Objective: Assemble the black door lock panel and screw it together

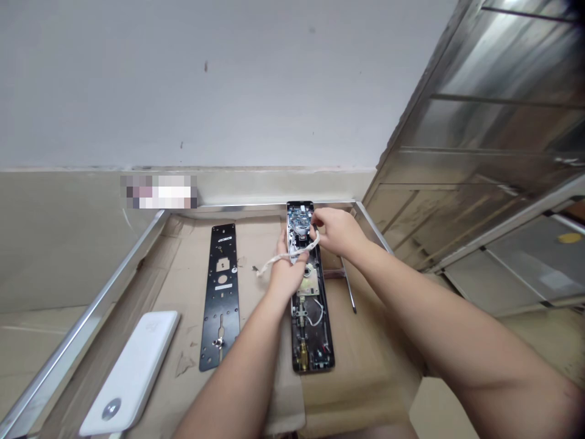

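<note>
White twisted cord [286, 256] crosses the left hand [287, 274] and rises to the right hand [336, 230]. Right fingers [316, 218] curl closed, apparently pinching the cord's upper end just above the exposed circuit board [299, 221]. Left fingers [281, 242] stand up beside the board; whether they grip the cord or the panel edge, I cannot tell. Black door-lock panel [315, 347] lies lengthwise beneath both hands, its top end under the fingers. Work in hand, by judgement: cord handling at that top end, 2 hands engaged. Cord's free end trails left of the left fingers. Further left of them lies a black perforated mounting plate [219, 299], then a white power bank [128, 372]. Slim steel rod [350, 292] lies right of the right fingers.
</note>
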The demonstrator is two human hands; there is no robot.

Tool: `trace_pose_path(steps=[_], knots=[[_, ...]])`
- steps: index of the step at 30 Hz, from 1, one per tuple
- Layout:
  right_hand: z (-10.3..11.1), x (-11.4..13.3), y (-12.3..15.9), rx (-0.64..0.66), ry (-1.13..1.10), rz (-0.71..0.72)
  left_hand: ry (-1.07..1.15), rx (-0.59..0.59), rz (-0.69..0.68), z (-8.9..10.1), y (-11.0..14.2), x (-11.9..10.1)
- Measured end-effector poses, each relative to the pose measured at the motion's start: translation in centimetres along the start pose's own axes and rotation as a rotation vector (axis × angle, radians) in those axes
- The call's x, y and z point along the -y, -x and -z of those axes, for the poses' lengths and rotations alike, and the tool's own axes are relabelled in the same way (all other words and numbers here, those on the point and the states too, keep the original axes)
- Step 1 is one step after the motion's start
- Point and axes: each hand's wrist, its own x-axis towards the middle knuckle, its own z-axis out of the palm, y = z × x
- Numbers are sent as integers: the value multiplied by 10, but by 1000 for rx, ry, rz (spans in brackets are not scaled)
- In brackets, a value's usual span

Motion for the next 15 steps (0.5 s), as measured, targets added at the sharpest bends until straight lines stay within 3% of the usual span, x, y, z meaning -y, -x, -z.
trace_pose_path(steps=[2, 5, 10, 15], knots=[[-1, 3, 2, -2, -24, -31, -99, -78, -32, 4, 3, -4], [-2, 1, 2, -63, -25, -106, -132, -146, -184, 12, 8, -13], [-5, -7, 2, -180, -32, -192, 180, -41, -297, 20, 17, -24], [-8, -8, 3, -234, -181, -114, 441, -55, -340, 21, 16, -23]])
